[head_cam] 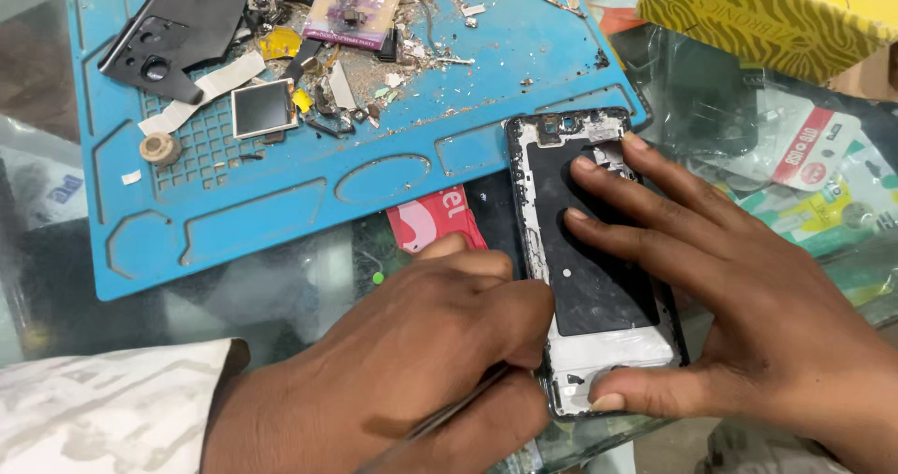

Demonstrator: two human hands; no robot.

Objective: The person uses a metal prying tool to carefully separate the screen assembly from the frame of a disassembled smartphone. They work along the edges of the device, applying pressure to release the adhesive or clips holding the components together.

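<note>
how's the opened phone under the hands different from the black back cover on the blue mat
The opened phone lies on the glass counter, pinned by the right hand while the left hand works a thin metal tool at its edge; the black back cover lies untouched on the blue mat. The phone shows bare innards; the cover is a plain shell. Both are dark and flat.

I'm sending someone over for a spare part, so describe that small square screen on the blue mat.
Start at the blue mat and find its gridded patch on the left. The small square screen lies at the grid's upper right edge, its grey glass in a pale frame, unlike the black plate above it.
</note>
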